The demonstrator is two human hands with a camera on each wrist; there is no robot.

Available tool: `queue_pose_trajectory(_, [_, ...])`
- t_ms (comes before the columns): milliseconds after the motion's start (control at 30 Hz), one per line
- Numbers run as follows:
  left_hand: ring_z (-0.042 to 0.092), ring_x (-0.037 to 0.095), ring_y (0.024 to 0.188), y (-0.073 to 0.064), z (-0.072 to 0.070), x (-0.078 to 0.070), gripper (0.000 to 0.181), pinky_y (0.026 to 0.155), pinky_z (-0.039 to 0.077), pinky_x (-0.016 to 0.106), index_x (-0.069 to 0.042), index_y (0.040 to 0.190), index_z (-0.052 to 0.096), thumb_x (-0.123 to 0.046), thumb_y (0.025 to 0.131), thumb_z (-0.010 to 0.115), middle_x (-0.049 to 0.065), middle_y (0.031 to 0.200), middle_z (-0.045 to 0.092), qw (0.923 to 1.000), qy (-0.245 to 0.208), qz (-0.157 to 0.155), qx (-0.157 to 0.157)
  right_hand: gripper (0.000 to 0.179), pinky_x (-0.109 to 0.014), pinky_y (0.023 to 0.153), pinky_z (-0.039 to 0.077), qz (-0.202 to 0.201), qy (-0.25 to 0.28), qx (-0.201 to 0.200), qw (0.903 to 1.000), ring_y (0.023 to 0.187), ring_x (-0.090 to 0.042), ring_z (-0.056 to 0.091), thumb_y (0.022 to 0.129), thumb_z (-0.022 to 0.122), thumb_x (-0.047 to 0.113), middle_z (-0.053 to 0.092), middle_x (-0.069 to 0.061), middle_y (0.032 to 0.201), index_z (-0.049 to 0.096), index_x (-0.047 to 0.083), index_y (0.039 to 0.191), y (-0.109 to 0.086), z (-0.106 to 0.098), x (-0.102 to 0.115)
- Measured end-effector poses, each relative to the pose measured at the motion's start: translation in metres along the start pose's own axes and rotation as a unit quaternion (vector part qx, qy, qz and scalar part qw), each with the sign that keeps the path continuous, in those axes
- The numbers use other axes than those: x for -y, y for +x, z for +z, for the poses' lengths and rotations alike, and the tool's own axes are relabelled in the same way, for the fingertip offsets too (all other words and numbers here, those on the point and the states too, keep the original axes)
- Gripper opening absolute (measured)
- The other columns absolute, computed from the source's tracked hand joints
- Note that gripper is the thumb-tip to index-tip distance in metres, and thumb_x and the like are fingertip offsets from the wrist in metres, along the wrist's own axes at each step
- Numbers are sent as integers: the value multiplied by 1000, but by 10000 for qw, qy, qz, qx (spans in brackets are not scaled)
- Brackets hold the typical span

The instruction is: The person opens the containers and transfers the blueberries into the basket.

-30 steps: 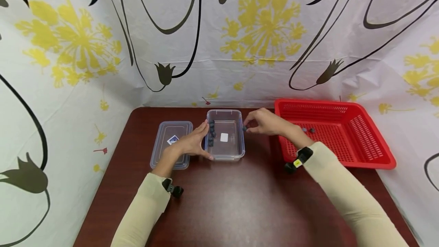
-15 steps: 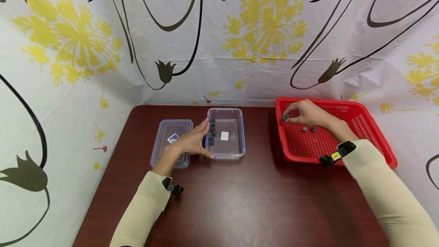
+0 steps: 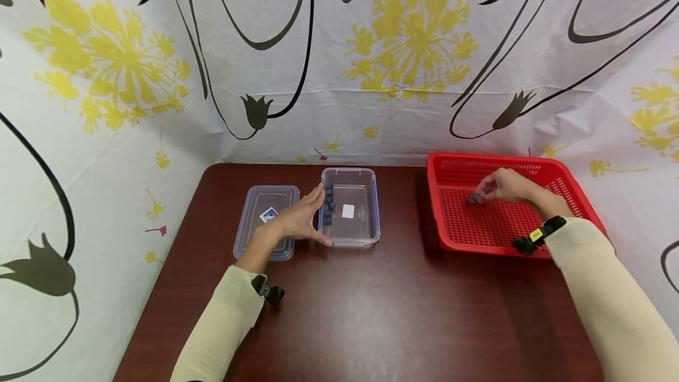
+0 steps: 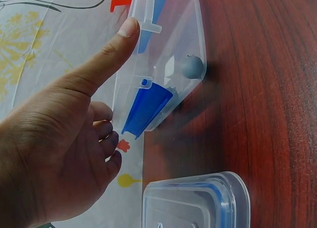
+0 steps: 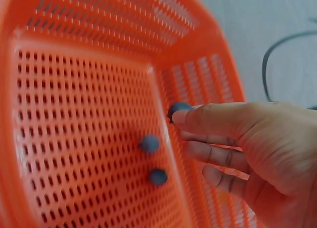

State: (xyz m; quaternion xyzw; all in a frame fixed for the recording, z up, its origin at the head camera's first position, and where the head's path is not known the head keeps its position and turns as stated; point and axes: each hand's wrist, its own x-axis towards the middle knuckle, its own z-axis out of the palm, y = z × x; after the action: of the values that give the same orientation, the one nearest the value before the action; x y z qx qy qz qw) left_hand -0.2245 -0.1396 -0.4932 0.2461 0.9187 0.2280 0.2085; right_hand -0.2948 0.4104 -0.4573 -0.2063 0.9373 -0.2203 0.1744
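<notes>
A clear plastic food container (image 3: 358, 231) stands on the table, with several blueberries (image 3: 329, 205) lined along its left wall. My left hand (image 3: 297, 217) rests against that side, thumb and fingers spread, thumb tip at the front corner. In the left wrist view a blueberry (image 4: 192, 67) shows through the clear wall, near a blue latch (image 4: 147, 106). My right hand (image 3: 504, 186) is inside the red basket (image 3: 451, 234). Its thumb and forefinger pinch a blueberry (image 5: 178, 109). Below them lie a lighter blueberry (image 5: 148, 143) and a darker blueberry (image 5: 158, 176) on the perforated floor.
The container's clear lid (image 3: 251, 234) lies flat left of it, partly behind my left wrist. A patterned white cloth (image 3: 329, 105) hangs behind the brown table (image 3: 339, 311) and along both sides.
My right hand has moved right, from beside the container over the basket's left rim and down into the basket, carrying a blueberry. My left hand has stayed at the container.
</notes>
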Motion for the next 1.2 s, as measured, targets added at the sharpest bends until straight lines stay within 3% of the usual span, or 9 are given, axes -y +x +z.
queue_pose_trajectory(333, [2,32,164,-1,0,-1,137,122,35,57,-3,169,2,-57,79,90,9,178,-13,10000,23,-12,21,9,-26,71,57,261,-401,269,9985,83,-15,74,86,83,4,81,-6,91,83,5,96,-7,11,-35])
queue_pose_trajectory(633, [1,31,164,-2,0,-1,136,122,35,56,-3,169,2,-57,80,90,9,178,-12,10000,43,-15,1,6,-26,68,54,157,-312,397,9986,78,-11,68,86,83,4,80,-5,86,82,5,92,-6,20,-43])
queue_pose_trajectory(800, [1,32,164,-1,0,-1,136,123,33,57,-2,169,3,-57,80,90,9,178,-12,10000,34,1,22,9,-28,71,56,399,-310,489,9975,82,-16,70,87,84,7,81,-6,90,82,4,96,-5,19,-40])
queue_pose_trajectory(933, [2,33,164,-1,0,-1,136,122,35,57,-2,169,3,-58,79,89,10,178,-12,10000,42,5,26,14,-29,72,58,396,-423,304,9979,84,-18,74,86,85,9,81,-7,91,82,4,98,-7,14,-36])
queue_pose_trajectory(1067, [3,34,164,-1,0,-2,136,121,35,58,-1,169,3,-58,80,89,11,178,-11,10000,58,14,18,15,-33,72,60,107,-664,-14,9977,81,-18,77,85,85,7,81,-5,87,81,2,98,-8,3,-24])
queue_pose_trajectory(1200, [3,34,164,-1,-1,-1,136,121,35,58,-1,169,4,-57,80,90,11,178,-11,10000,64,16,9,14,-35,74,61,-299,-867,-397,9950,81,-18,78,86,83,3,81,-4,87,81,2,99,-3,-8,5])
